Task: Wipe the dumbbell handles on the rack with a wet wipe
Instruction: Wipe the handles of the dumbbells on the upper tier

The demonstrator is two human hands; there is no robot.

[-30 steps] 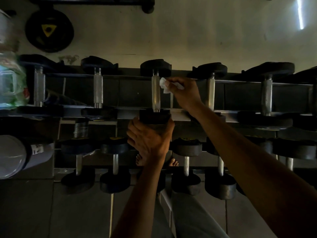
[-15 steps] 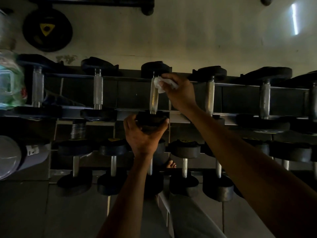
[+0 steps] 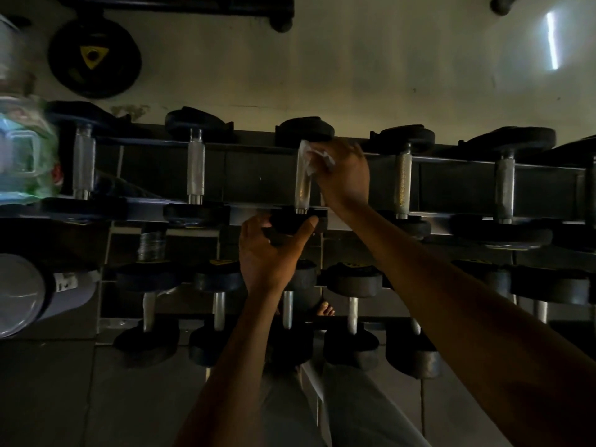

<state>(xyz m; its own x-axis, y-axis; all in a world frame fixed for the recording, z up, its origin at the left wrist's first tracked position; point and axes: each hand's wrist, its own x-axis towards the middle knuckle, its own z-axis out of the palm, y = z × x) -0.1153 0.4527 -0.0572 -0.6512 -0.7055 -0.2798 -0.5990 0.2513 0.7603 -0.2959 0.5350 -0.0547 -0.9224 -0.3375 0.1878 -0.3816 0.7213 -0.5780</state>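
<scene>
Your right hand [image 3: 343, 175] pinches a crumpled white wet wipe [image 3: 314, 158] and presses it against the upper part of the knurled silver handle [image 3: 303, 179] of the middle dumbbell on the top tier of the dark metal rack [image 3: 245, 217]. The wipe sits just below that dumbbell's far black rubber head [image 3: 304, 129], wrapped partly round the right side of the handle.

Your left hand [image 3: 269, 253] grips the near black head [image 3: 290, 222] of the same dumbbell from below, thumb on its right edge and fingers curled round its left side.

On the same tier, two more silver-handled dumbbells [image 3: 196, 171] lie to the left and two [image 3: 403, 182] to the right, all well apart from each other. The lower tier holds a row of smaller black dumbbells [image 3: 219, 304], and bare toes [image 3: 325, 308] show between two of them.

A black weight plate with a yellow triangle [image 3: 94, 58] leans against the pale wall [image 3: 354, 66] at the upper left. At the left edge sits a blurred green and white packet [image 3: 22, 156], and below it a pale round container [image 3: 19, 295]; neither shows clearly enough to say more. Grey floor tiles [image 3: 48, 398] lie below the rack.
</scene>
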